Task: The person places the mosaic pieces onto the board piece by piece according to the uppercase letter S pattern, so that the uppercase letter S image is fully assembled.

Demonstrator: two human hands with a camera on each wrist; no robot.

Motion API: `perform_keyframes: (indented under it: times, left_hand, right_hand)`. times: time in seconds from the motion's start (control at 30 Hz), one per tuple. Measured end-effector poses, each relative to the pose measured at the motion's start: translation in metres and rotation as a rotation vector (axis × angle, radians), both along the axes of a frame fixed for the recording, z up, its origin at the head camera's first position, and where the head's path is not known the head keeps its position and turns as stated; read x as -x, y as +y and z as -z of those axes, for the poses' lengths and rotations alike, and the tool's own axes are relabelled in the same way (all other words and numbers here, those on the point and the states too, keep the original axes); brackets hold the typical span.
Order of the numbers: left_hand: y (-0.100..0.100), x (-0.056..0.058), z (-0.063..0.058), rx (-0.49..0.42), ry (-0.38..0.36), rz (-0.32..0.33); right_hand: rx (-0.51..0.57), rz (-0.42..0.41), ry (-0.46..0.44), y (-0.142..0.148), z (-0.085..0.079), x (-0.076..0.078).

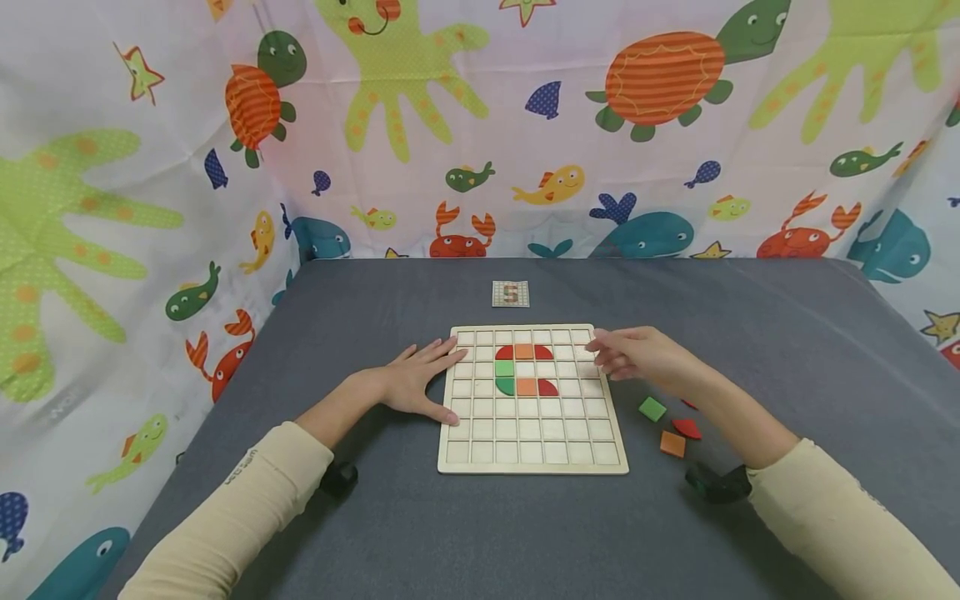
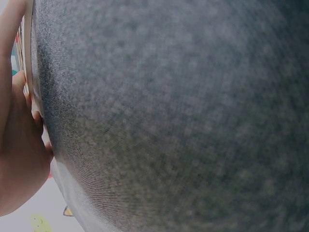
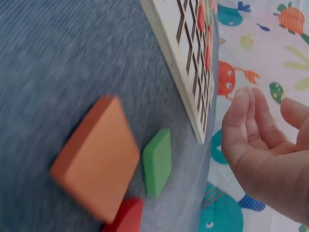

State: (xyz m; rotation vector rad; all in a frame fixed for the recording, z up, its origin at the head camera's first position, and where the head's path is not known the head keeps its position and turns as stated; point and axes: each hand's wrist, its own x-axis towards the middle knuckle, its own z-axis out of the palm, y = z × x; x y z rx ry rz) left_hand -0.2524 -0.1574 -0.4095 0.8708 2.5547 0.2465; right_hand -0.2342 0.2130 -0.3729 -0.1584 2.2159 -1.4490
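A pale wooden grid board (image 1: 540, 454) lies flat on the table. In its upper middle cells sit red rounded pieces, orange squares such as this orange square (image 1: 523, 352), a green square (image 1: 505, 368) and a green rounded piece (image 1: 505, 387). My left hand (image 1: 408, 385) is spread flat, its fingertips and thumb resting on the board's left edge. Above the board's right edge hovers my right hand (image 1: 641, 354), fingers loosely bent. In the right wrist view its thumb stands apart from the fingers (image 3: 235, 113), and nothing shows between them.
Right of the board lie a loose green square (image 1: 652, 408), an orange square (image 1: 672, 444), a red rounded piece (image 1: 687, 428) and another red piece, partly hidden by the right forearm. A small pattern card (image 1: 511, 294) lies behind the board. A printed cloth (image 1: 480, 225) hangs beyond the grey table.
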Motion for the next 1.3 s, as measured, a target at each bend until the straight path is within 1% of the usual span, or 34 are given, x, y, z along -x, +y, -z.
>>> perform_keyframes:
  times: [0.2,0.57,0.8,0.93,1.13,1.23,1.3]
  left_hand:
    - [0.001,0.000,-0.002,0.007,0.000,0.000]
    - [0.001,0.000,0.000,0.014,-0.004,-0.002]
    - [0.000,0.000,0.000,0.000,0.000,0.000]
    - [-0.001,0.000,0.000,0.001,0.005,0.001]
    - [-0.001,0.000,0.000,-0.010,-0.005,0.008]
    - [-0.001,0.000,0.000,-0.018,-0.010,0.008]
    - [-0.001,0.000,0.000,-0.026,-0.009,0.006]
  right_hand:
    - [0.044,0.022,-0.048,0.018,0.004,-0.004]
    - [0.117,0.030,-0.069,0.047,0.012,-0.008]
    - [0.099,0.032,-0.099,0.061,0.015,-0.015]
    - [0.085,0.010,-0.110,0.066,0.016,-0.019]
    - [0.049,-0.042,-0.063,0.070,0.021,-0.027]
    - [-0.004,-0.049,0.004,0.069,0.023,-0.032]
    - [-0.065,-0.054,0.073,0.067,0.024,-0.036]
